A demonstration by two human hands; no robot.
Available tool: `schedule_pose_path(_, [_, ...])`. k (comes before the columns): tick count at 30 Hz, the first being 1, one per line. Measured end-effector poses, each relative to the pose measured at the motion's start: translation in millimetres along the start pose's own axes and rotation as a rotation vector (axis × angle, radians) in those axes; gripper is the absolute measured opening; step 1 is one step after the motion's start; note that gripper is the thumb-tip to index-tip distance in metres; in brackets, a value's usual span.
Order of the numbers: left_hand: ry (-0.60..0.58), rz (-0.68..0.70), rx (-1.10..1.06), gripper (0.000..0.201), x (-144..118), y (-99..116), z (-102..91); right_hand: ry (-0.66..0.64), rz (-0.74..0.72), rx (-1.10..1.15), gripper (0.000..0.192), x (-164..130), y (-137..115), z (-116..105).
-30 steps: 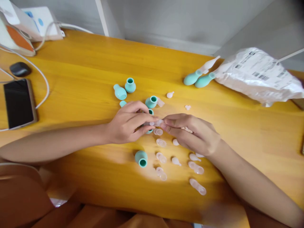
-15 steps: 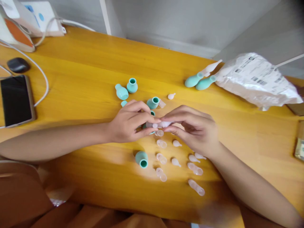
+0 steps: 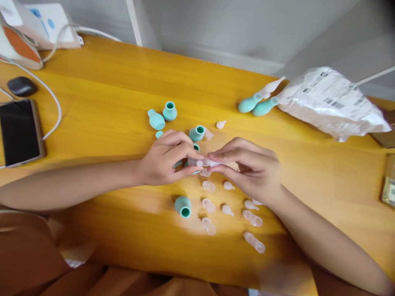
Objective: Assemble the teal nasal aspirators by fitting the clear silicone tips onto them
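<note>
My left hand [image 3: 165,158] pinches a small clear plastic tube piece [image 3: 204,162] with a short side stub. From the other side, my right hand [image 3: 254,166] grips a white teardrop-shaped tip [image 3: 214,163] between thumb and fingers. The tip meets the clear piece end to end; fingers partly cover the joint, so how deep it sits cannot be seen. Just beyond and under my left fingers are teal rubber bulbs, one of them a bulb [image 3: 196,132] with its round mouth showing. Several clear pieces [image 3: 209,186] and loose white tips [image 3: 228,186] lie nearer me.
Another teal bulb [image 3: 183,206] lies in front of my left hand. Two teal bulbs with white tips fitted [image 3: 249,102] rest beside a white plastic parcel [image 3: 333,105] at the back right. On the left are a phone [image 3: 21,132], a black mouse [image 3: 22,86] and a white cable [image 3: 57,98].
My right fingers have slid slightly toward the clear piece and cover more of the white tip. Both hands keep their hold. The whole view has shifted a little.
</note>
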State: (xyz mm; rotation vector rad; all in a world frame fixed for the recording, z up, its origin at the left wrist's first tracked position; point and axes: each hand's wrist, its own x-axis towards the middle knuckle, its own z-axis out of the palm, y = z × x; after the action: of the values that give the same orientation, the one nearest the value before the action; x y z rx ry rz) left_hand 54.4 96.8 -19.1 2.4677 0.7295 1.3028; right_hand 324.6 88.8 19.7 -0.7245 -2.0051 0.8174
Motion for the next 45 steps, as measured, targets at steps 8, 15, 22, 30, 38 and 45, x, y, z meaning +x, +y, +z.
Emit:
schedule_pose_path(8, [-0.009, 0.038, 0.009, 0.011, 1.3, 0.8, -2.3, -0.004, 0.016, -0.050, 0.038, -4.3, -2.6, 2.0])
schedule_pose_path(15, [-0.002, 0.047, 0.017, 0.007, 2.4, 0.8, -1.8, -0.017, -0.040, -0.159, 0.036, -4.6, -8.6, 2.3])
schedule_pose_path(22, [-0.018, 0.045, 0.049, 0.007, 0.8, 1.4, -0.4, -0.025, 0.006, -0.152, 0.030, -4.8, -9.5, 3.9])
schedule_pose_path(30, [0.006, 0.049, 0.056, 0.007, 0.3, 0.8, -0.2, 0.034, 0.089, -0.117, 0.023, -5.3, -9.9, 10.0])
schedule_pose_path(38, [-0.012, 0.060, 0.036, 0.007, 3.0, 1.0, -2.3, 0.003, 0.087, -0.068, 0.024, -1.7, -9.9, 6.8])
schedule_pose_path(45, [-0.022, 0.024, 0.052, 0.020, 8.6, 5.3, -7.3, -0.035, 0.193, 0.071, 0.014, 7.3, -11.2, -1.4])
